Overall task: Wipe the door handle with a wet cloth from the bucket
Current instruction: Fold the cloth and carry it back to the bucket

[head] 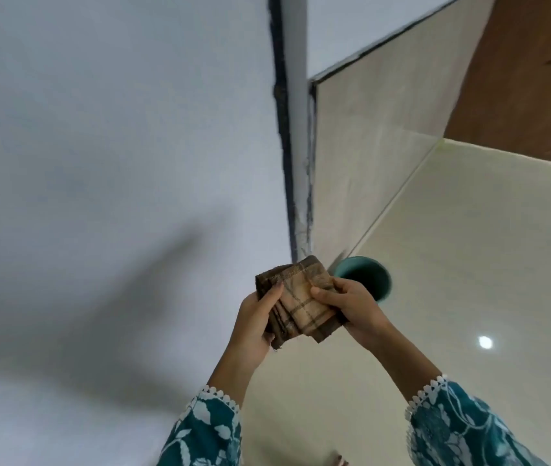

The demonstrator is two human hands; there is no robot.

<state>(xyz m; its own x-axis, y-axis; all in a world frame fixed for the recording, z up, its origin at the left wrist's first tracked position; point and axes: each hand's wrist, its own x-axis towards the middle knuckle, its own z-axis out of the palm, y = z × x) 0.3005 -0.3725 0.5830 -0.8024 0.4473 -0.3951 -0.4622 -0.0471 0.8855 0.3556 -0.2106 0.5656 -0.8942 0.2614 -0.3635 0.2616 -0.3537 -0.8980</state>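
A folded brown checked cloth (pixel 297 299) is held between both hands at chest height. My left hand (pixel 254 326) grips its left edge with the thumb on top. My right hand (pixel 354 306) holds its right side, thumb pressed on the upper face. Just beyond the right hand a teal bucket (pixel 371 274) stands on the floor by the wall corner, its inside dark and partly hidden by the hand and cloth. No door handle is in view.
A large white wall (pixel 116 163) fills the left, ending in a dark-edged corner (pixel 287 129). Glossy cream floor tiles (pixel 469 247) spread to the right. A brown wooden door (pixel 529 68) is at the top right. Teal floral sleeves cover both forearms.
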